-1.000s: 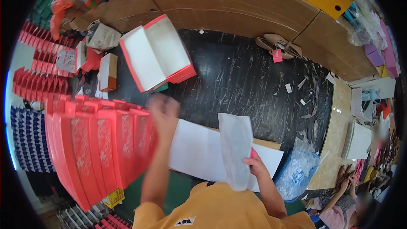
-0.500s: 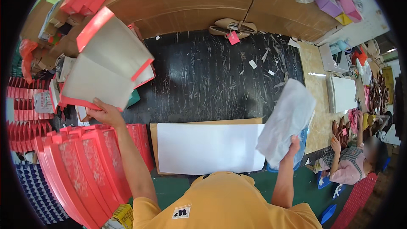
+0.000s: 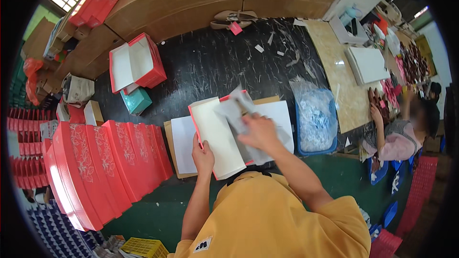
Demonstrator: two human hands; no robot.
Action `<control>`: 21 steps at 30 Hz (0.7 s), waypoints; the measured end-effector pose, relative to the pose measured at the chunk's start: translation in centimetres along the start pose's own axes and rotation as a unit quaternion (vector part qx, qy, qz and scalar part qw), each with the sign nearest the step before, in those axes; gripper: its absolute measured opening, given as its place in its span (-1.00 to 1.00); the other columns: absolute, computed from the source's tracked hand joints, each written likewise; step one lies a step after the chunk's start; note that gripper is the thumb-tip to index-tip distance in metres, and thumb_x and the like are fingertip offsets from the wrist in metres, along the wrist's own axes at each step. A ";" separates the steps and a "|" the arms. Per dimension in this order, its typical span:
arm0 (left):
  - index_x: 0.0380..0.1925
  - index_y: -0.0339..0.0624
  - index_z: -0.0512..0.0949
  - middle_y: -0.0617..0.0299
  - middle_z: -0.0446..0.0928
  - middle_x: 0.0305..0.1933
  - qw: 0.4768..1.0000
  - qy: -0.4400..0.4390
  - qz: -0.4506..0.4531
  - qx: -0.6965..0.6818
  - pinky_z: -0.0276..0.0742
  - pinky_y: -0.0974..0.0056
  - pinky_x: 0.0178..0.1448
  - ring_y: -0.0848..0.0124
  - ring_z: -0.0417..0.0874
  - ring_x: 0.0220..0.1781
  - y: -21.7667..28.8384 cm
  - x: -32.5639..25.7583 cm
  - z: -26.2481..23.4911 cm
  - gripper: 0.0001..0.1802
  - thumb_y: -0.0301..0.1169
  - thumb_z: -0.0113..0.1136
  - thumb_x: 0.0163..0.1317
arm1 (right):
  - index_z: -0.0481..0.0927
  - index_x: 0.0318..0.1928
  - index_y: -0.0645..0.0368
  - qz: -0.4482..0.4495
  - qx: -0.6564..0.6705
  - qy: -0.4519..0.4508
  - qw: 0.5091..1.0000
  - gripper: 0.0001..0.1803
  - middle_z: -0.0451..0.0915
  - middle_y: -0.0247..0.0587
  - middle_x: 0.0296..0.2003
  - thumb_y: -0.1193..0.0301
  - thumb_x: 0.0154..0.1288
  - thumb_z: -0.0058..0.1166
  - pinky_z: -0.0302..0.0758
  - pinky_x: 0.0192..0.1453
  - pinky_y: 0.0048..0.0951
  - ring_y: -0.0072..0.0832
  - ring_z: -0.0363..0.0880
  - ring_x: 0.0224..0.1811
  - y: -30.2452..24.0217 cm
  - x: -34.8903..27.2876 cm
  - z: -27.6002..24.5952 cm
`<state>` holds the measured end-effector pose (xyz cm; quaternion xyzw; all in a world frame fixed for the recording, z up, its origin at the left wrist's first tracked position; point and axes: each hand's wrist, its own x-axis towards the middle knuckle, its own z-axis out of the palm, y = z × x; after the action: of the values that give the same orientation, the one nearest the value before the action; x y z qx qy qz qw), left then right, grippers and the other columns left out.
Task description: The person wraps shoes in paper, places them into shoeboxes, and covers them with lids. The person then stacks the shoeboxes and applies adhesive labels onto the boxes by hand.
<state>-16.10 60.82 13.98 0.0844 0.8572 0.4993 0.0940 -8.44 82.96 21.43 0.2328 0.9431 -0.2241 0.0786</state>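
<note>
An open red box with a white inside point(image 3: 217, 131) lies in front of me on white sheets point(image 3: 184, 143) over brown cardboard. My left hand point(image 3: 202, 155) grips the box's near left edge. My right hand point(image 3: 260, 131) presses a crumpled sheet of thin white tissue paper point(image 3: 234, 110) into the box. A row of closed red boxes with a white flower pattern point(image 3: 103, 162) stands on edge to my left.
A blue basket of white paper point(image 3: 313, 119) sits to the right. Another open red box point(image 3: 136, 62) and a teal box point(image 3: 136, 100) lie at the back left on the black table. A seated person point(image 3: 404, 131) works at the right. Brown cardboard sheets point(image 3: 191, 0) stand behind.
My left hand brought the red box from the left down onto the white sheets in front of me. My right hand carried the tissue paper from the right into that box.
</note>
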 end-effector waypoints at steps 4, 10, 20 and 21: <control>0.40 -0.45 0.31 -0.18 0.64 0.14 0.997 -0.041 -0.042 0.040 0.52 0.22 0.25 0.16 0.70 0.13 0.8 -0.3 -0.5 -0.45 -0.53 0.02 0.43 | 0.48 0.26 0.24 0.020 0.020 0.052 0.998 -0.27 0.49 0.39 0.15 0.09 0.13 0.26 0.48 0.24 0.14 0.23 0.55 0.13 0.4 0.3 10.0; 0.51 -0.19 0.23 -0.31 -0.06 0.63 0.970 0.048 0.133 0.196 0.08 -0.19 0.57 -0.32 0.03 0.60 4.0 -1.1 -0.9 -0.22 -0.22 0.26 0.34 | 0.59 0.23 0.11 0.080 0.243 0.122 0.959 -0.51 0.61 0.03 0.18 0.40 0.25 0.21 0.49 0.32 -0.17 -0.11 0.60 0.22 14.2 -4.0 5.7; 0.50 -0.02 0.28 -0.31 0.01 0.61 0.858 -0.189 0.235 0.416 -0.32 -0.42 0.62 -0.37 -0.09 0.63 3.7 -1.9 10.1 -0.10 0.17 0.19 0.25 | 0.74 -0.12 0.14 0.218 0.122 0.202 0.947 -0.78 0.67 0.18 -0.10 0.50 0.21 0.19 0.59 0.03 -0.12 0.09 0.68 -0.08 35.1 -7.1 7.2; 0.50 -0.02 0.28 -0.31 0.01 0.61 0.857 -0.195 0.239 0.413 -0.32 -0.42 0.62 -0.37 -0.09 0.63 3.7 -1.8 9.9 -0.10 0.17 0.19 0.25 | 0.77 -0.19 0.15 0.207 0.168 0.242 0.933 -0.84 0.70 0.18 -0.21 0.49 0.23 0.21 0.60 -0.03 -0.11 0.11 0.70 -0.17 35.5 -7.1 6.7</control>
<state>-11.69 70.51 12.58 0.4132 0.9023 0.0796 0.0931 14.91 105.15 3.60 0.4798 0.8131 -0.2947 -0.1477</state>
